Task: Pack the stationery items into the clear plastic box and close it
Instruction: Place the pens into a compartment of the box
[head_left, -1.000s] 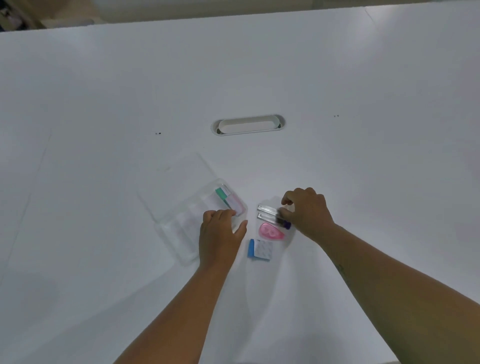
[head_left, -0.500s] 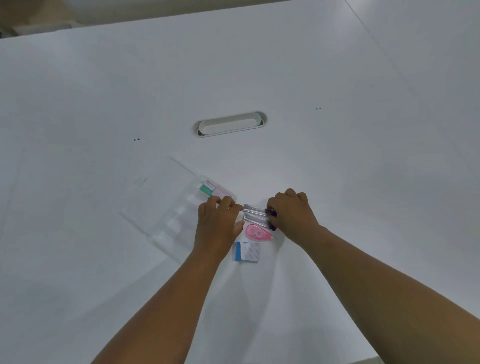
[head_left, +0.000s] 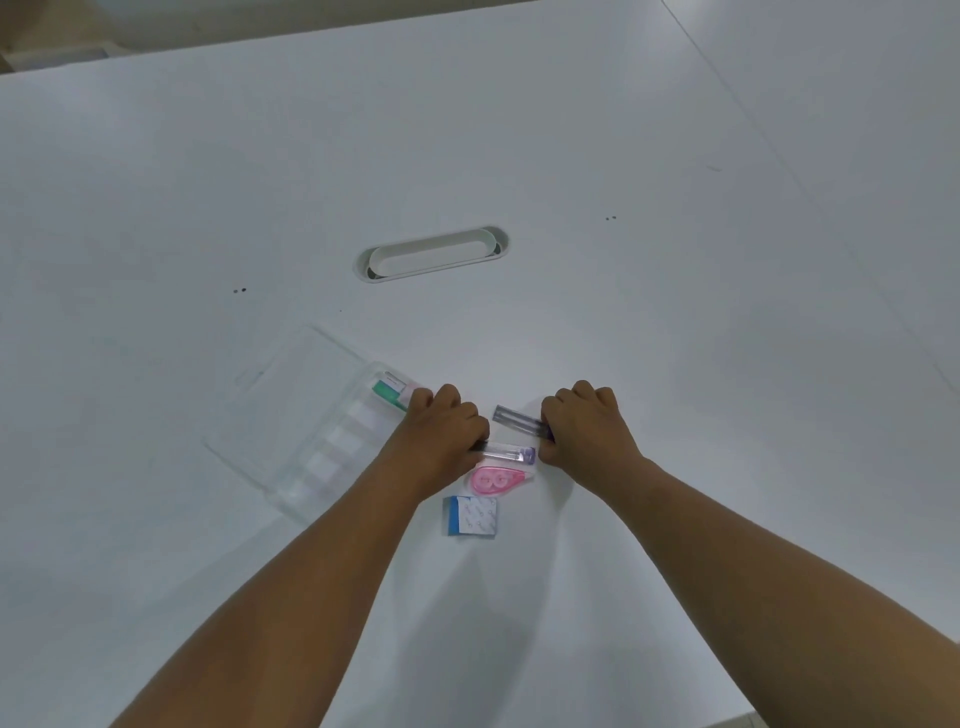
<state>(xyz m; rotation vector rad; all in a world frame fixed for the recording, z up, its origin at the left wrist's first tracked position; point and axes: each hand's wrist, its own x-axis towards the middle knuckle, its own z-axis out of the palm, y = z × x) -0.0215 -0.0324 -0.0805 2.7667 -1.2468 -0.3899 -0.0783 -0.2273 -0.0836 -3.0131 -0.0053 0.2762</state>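
The clear plastic box (head_left: 311, 447) lies open on the white table, its lid (head_left: 296, 374) folded back to the far left. A green and pink item (head_left: 395, 392) sits in its far compartment. My left hand (head_left: 441, 431) grips the near lead tube (head_left: 511, 454) by its left end. My right hand (head_left: 587, 426) holds the far lead tube (head_left: 519, 418) by its purple right end. A pink correction tape (head_left: 496, 479) lies just below the tubes. Nearer me rests a blue and white sticker pack (head_left: 471, 515).
An oval cable slot (head_left: 431, 254) is set in the table (head_left: 675, 312) beyond the hands. Small dark dots (head_left: 240, 290) mark the surface to the left, and another pair of dots (head_left: 611, 218) to the right. The table's far edge runs along the top.
My left hand has moved from the box edge onto the near lead tube and taken hold of it. The two tubes, side by side before, are now apart. The view shifted slightly.
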